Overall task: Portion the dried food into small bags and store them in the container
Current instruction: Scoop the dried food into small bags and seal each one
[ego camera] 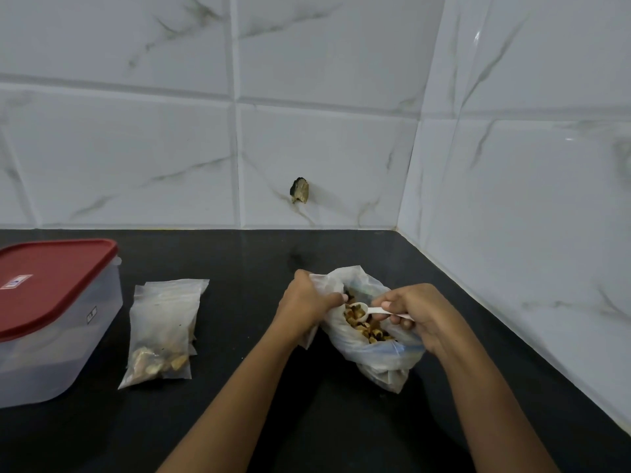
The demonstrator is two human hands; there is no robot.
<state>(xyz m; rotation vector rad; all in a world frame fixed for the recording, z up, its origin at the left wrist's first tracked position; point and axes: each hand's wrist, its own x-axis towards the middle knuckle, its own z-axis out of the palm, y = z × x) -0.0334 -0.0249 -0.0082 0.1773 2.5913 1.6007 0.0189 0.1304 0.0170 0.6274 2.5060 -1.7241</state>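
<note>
While the left hand grips the rim of the big plastic bag of dried food on the black counter, the right hand pinches a white spoon dipped into it, with small bags and the red-lidded container lying to the left.

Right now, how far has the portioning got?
Done: one small bag holds dried food, lying beside the container. In hand: left hand holds the big bag open, right hand dips a white spoon in. Left: more filling, then storing; the red lid is on.
</note>
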